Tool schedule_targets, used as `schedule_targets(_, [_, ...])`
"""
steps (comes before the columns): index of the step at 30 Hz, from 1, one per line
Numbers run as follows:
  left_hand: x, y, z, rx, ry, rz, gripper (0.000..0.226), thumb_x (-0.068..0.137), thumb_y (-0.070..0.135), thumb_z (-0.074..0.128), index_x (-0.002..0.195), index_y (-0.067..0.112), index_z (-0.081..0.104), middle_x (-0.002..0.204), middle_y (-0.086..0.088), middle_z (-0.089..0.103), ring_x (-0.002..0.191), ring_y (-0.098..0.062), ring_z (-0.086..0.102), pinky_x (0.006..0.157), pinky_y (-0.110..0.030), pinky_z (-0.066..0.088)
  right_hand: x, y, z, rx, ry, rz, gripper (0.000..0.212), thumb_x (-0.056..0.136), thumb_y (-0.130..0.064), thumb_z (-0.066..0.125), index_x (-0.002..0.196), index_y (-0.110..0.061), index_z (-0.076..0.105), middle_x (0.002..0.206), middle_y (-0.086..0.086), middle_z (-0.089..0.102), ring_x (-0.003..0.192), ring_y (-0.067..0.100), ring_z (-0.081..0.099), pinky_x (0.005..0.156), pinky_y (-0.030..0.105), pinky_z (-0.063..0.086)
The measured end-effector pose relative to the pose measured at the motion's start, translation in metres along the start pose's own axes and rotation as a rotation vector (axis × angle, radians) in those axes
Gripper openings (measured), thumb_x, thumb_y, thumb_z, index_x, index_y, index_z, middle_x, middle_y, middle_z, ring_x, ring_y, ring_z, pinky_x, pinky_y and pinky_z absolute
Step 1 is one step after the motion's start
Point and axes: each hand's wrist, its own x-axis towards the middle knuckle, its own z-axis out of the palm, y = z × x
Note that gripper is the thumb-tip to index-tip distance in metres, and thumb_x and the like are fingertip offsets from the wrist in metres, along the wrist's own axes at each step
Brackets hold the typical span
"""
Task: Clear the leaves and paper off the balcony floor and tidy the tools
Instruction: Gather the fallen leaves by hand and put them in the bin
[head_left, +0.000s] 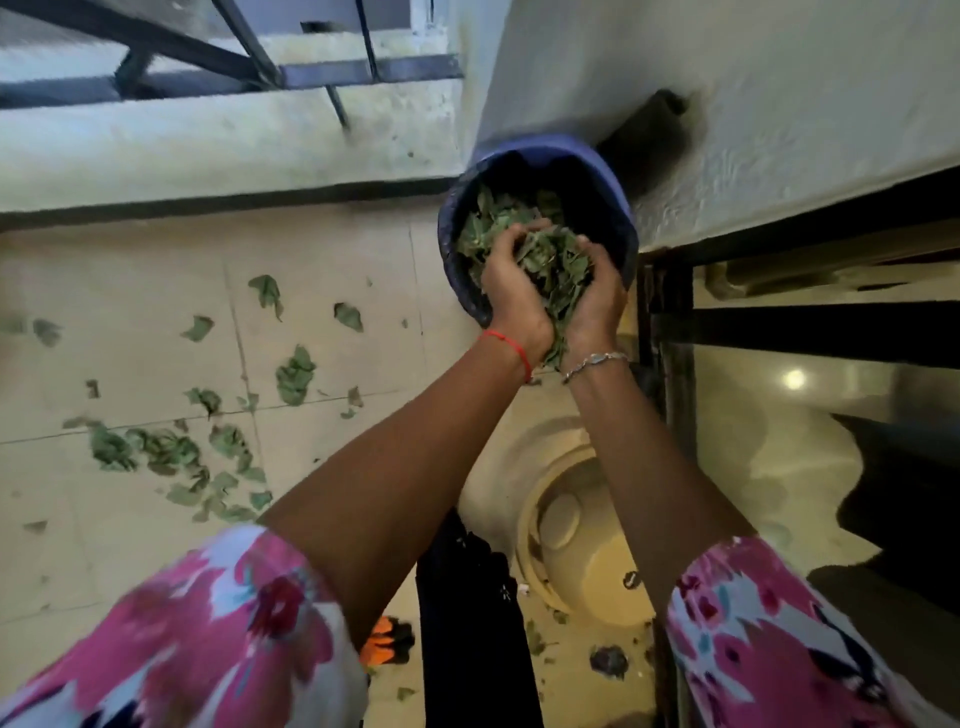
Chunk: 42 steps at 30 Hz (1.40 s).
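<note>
Cupping leaf bundle (551, 255) between left hand (511, 293) and right hand (597, 299), both curled round it, over blue bucket (545, 144) to avoid spills. Yet to gather: loose leaves (293, 375), left.

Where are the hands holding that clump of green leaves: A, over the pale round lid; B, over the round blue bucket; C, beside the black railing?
B: the left hand and right hand cup the clump of green leaves above the open round blue bucket.

The 2 bare forearms (415, 441) are reaching forward side by side, left hand (511, 293) and right hand (597, 299) cupping together, fingers curling inward.
</note>
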Motion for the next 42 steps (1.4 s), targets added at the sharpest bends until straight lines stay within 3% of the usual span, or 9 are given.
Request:
schedule_targets(4, [0.053, -0.01, 0.003, 0.12, 0.036, -0.001, 0.047, 0.093, 0.047, 0.036, 0.113, 0.01, 0.057, 0.115, -0.017, 0.059, 0.104, -0.029, 0.056, 0.088, -0.037, 0.047, 0.047, 0.003, 0.004, -0.032, -0.02, -0.102, 0.008, 0.089, -0.007, 0.057, 0.088, -0.01, 0.065, 0.086, 0.008, 0.065, 0.083, 0.023, 0.063, 0.081, 0.035, 0.053])
schedule_targets(9, [0.166, -0.025, -0.049, 0.544, 0.193, 0.155, 0.083, 0.054, 0.084, 0.05, 0.117, 0.033, 0.061, 0.13, -0.005, 0.056, 0.116, -0.027, 0.054, 0.102, -0.05, 0.039, 0.086, 0.016, 0.001, -0.357, -0.075, -0.124, 0.038, 0.098, -0.036, 0.043, 0.11, -0.007, 0.064, 0.117, 0.015, 0.063, 0.109, 0.028, 0.059, 0.101, 0.046, 0.044])
schedule_targets(14, [0.055, 0.024, -0.031, 0.81, 0.032, 0.354, 0.04, 0.091, 0.035, 0.049, 0.116, 0.006, 0.062, 0.122, -0.01, 0.06, 0.11, -0.019, 0.055, 0.104, -0.034, 0.039, 0.062, 0.024, 0.019, -0.76, -0.167, -0.445, 0.034, 0.094, -0.027, 0.046, 0.114, -0.005, 0.063, 0.133, 0.013, 0.053, 0.131, 0.025, 0.04, 0.113, 0.039, 0.027])
schedule_targets(18, [0.018, 0.067, -0.068, 0.947, 0.083, 0.621, 0.024, 0.096, 0.011, 0.049, 0.111, 0.001, 0.065, 0.114, -0.007, 0.064, 0.1, -0.007, 0.054, 0.086, -0.006, 0.039, 0.018, 0.05, 0.046, -0.848, -0.325, -0.729, 0.024, 0.092, -0.012, 0.051, 0.109, 0.001, 0.063, 0.139, 0.015, 0.049, 0.137, 0.024, 0.034, 0.106, 0.009, 0.02])
schedule_targets(25, [-0.012, 0.134, -0.19, 1.173, 0.26, 0.866, 0.036, 0.094, 0.024, 0.042, 0.121, 0.005, 0.057, 0.126, -0.008, 0.058, 0.117, -0.017, 0.054, 0.102, -0.029, 0.041, -0.036, 0.148, 0.083, -1.031, -0.79, -0.861, 0.025, 0.09, -0.012, 0.05, 0.106, 0.002, 0.062, 0.129, 0.017, 0.056, 0.133, 0.028, 0.041, 0.102, 0.002, 0.021])
schedule_targets(29, [-0.008, 0.145, -0.273, 1.238, 0.379, 0.872, 0.04, 0.094, 0.028, 0.043, 0.124, 0.005, 0.054, 0.136, -0.006, 0.049, 0.125, -0.004, 0.037, 0.104, -0.014, 0.024, -0.038, 0.214, 0.087, -1.123, -0.906, -0.844, 0.032, 0.091, -0.022, 0.049, 0.114, -0.002, 0.058, 0.132, 0.013, 0.053, 0.134, 0.024, 0.039, 0.103, 0.012, 0.026])
schedule_targets(34, [0.03, 0.128, -0.375, 1.276, 0.438, 0.894, 0.047, 0.092, 0.033, 0.045, 0.128, 0.004, 0.048, 0.142, -0.009, 0.041, 0.134, -0.019, 0.035, 0.112, -0.026, 0.025, 0.008, 0.31, 0.081, -1.292, -0.988, -0.93, 0.045, 0.093, -0.032, 0.048, 0.133, -0.01, 0.045, 0.145, 0.008, 0.039, 0.139, 0.021, 0.031, 0.112, 0.039, 0.031])
schedule_targets(39, [0.085, 0.105, -0.462, 1.397, 0.394, 0.886, 0.061, 0.09, 0.043, 0.045, 0.139, 0.009, 0.035, 0.151, -0.005, 0.024, 0.142, -0.021, 0.022, 0.113, -0.047, 0.029, 0.075, 0.381, 0.103, -1.415, -1.015, -1.12, 0.061, 0.094, -0.039, 0.044, 0.146, -0.01, 0.028, 0.156, 0.009, 0.018, 0.146, 0.022, 0.012, 0.118, 0.035, 0.016])
schedule_targets(42, [0.109, 0.101, -0.49, 1.381, 0.423, 0.892, 0.066, 0.089, 0.042, 0.047, 0.142, 0.009, 0.029, 0.155, -0.005, 0.016, 0.145, -0.018, 0.012, 0.118, -0.037, 0.017, 0.1, 0.406, 0.119, -1.375, -0.967, -1.185, 0.067, 0.094, -0.044, 0.04, 0.148, -0.009, 0.021, 0.157, 0.01, 0.013, 0.146, 0.021, 0.011, 0.118, 0.034, 0.017])
